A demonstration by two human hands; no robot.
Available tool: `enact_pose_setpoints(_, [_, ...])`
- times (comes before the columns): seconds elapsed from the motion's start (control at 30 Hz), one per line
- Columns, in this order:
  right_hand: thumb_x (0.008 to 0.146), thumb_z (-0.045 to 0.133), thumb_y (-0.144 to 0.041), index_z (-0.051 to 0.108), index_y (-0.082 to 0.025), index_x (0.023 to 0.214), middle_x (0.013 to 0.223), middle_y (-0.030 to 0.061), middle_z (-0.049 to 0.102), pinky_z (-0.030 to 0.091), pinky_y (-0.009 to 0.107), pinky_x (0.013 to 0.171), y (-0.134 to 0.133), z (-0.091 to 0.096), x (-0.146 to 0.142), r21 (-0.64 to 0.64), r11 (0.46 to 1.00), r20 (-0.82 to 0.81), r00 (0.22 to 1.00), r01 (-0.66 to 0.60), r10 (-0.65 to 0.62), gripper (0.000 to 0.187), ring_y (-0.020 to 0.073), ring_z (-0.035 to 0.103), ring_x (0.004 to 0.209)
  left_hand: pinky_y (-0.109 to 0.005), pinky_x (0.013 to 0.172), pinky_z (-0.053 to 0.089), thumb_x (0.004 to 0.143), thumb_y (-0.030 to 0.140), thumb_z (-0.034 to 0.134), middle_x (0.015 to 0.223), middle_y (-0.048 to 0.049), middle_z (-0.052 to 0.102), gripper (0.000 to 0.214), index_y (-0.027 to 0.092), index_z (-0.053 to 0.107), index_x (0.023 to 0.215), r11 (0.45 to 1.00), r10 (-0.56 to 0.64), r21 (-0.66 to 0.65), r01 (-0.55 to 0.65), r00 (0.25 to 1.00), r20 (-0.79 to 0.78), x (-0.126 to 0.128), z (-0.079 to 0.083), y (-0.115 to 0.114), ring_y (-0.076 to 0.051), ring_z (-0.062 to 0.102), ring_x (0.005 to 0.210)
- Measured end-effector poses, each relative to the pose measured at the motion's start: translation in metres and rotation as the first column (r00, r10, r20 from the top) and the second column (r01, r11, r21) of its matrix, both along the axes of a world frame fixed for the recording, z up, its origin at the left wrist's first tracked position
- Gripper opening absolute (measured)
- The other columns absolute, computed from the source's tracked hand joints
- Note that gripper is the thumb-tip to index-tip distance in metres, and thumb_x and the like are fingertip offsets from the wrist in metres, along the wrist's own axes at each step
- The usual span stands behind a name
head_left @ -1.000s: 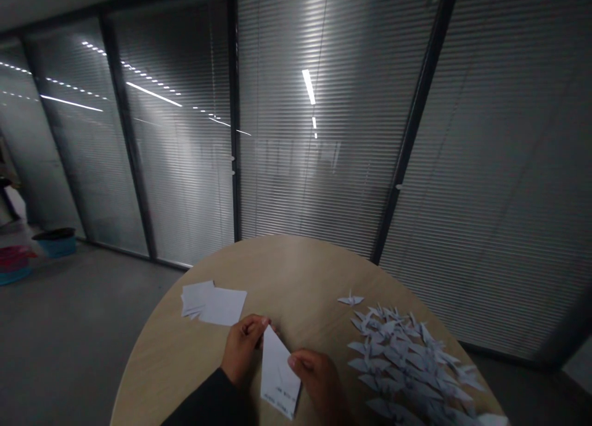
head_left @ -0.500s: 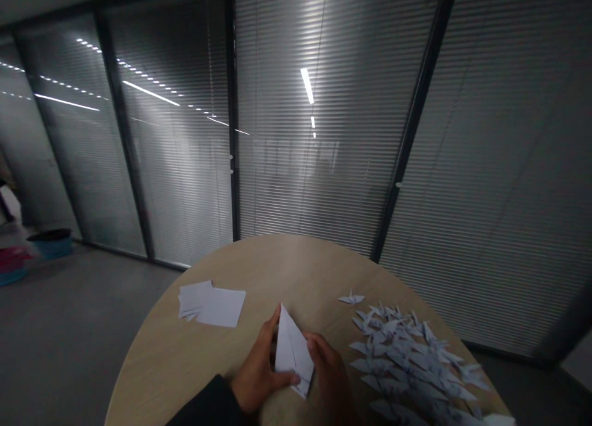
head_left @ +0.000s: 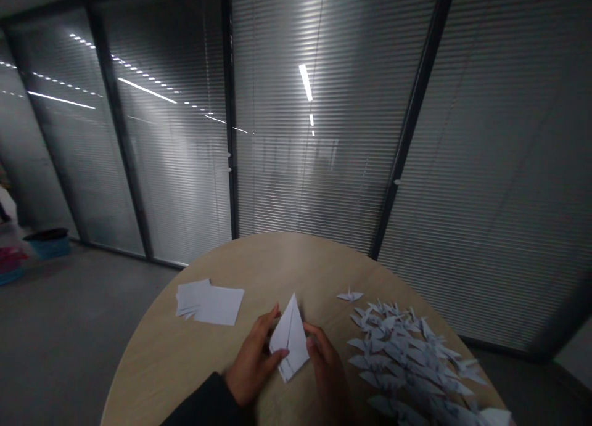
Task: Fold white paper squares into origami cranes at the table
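A white sheet folded into a kite shape [head_left: 292,339] is between my hands over the table, its long point facing away from me. My left hand [head_left: 256,355] grips its left side, with the thumb lying on the paper's lower front. On the other side, my right hand [head_left: 324,358] has its thumb and fingertips at the right edge of the paper. A crease runs down the middle of the folded paper. To the right lies a crowd of folded paper cranes [head_left: 407,358], and one single crane [head_left: 350,295] sits apart behind them.
Several flat white paper sheets [head_left: 219,306] overlap at the left of the round wooden table [head_left: 287,253]. Glass panels with blinds [head_left: 314,185] stand behind it. On the floor at the far left are a blue tub [head_left: 49,244] and a pink-and-blue one [head_left: 12,262].
The folded paper has turned, its point swinging from upper left to nearly straight ahead. My right fingers have shifted along its right edge. The camera view has moved slightly.
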State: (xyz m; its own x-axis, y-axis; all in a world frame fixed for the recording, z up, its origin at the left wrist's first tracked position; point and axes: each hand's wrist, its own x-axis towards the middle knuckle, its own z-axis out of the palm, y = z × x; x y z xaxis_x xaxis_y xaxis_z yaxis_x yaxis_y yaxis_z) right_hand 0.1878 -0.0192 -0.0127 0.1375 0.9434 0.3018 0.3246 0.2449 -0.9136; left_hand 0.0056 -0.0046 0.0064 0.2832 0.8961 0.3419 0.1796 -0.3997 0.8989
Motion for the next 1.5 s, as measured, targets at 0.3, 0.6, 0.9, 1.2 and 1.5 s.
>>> enact_pose_setpoints(0.3, [0.089,0.044,-0.046,0.064,-0.023,0.116,0.118,0.0077,0.07,0.048,0.035,0.1,-0.002,-0.002,-0.006,-0.022,1.0,-0.018,1.0,0.018,-0.019,0.041,0.0237,0.063,0.113,-0.04,0.094,0.051,0.087,0.031,0.056,0.118,-0.0131,0.071,0.038,0.019,0.065,0.122,0.991,0.115,0.07,-0.11,0.991,-0.071,0.001,0.011,0.0,-0.027,0.066,0.107])
enact_pose_setpoints(0.6, [0.088,0.056,-0.047,0.053,-0.025,0.132,0.125,0.01,0.064,0.053,0.039,0.096,-0.002,-0.008,-0.009,0.153,0.985,0.002,0.996,0.083,-0.085,0.049,0.0247,0.061,0.116,-0.034,0.076,0.052,0.087,0.036,0.048,0.094,-0.0139,0.077,0.04,0.011,0.071,0.108,0.98,0.19,-0.016,-0.197,0.961,-0.203,-0.001,0.026,-0.005,-0.026,0.069,0.084])
enact_pose_setpoints(0.9, [0.091,0.054,-0.047,0.076,-0.03,0.101,0.141,0.0091,0.052,0.039,0.051,0.109,-0.015,0.011,-0.013,0.183,0.982,0.324,0.946,-0.042,-0.02,0.03,0.0312,0.047,0.13,-0.026,0.054,0.04,0.073,0.032,0.064,0.067,-0.0023,0.068,0.039,0.014,0.072,0.106,0.97,0.17,-0.17,-0.175,0.984,-0.046,0.0,0.031,-0.005,-0.019,0.057,0.058])
enact_pose_setpoints(1.2, [0.088,0.059,-0.034,0.074,-0.023,0.079,0.126,0.0122,0.062,0.041,0.05,0.105,-0.014,0.013,-0.01,0.196,0.98,0.33,0.939,0.032,-0.097,0.021,0.0306,0.053,0.12,-0.024,0.049,0.032,0.07,0.034,0.071,0.052,0.0046,0.051,0.039,0.014,0.074,0.103,0.957,0.22,-0.194,-0.214,0.975,0.012,0.001,0.021,0.0,-0.014,0.045,0.052])
enact_pose_setpoints(1.5, [0.071,0.064,-0.023,0.06,-0.023,0.089,0.096,0.0077,0.068,0.055,0.04,0.083,-0.001,-0.002,-0.007,0.135,0.972,0.11,0.972,0.193,-0.208,0.018,0.0255,0.067,0.089,-0.028,0.059,0.045,0.06,0.04,0.083,0.072,-0.0044,0.069,0.045,0.012,0.071,0.093,0.931,0.186,-0.358,-0.067,0.932,0.31,0.004,0.017,0.004,-0.018,0.06,0.064])
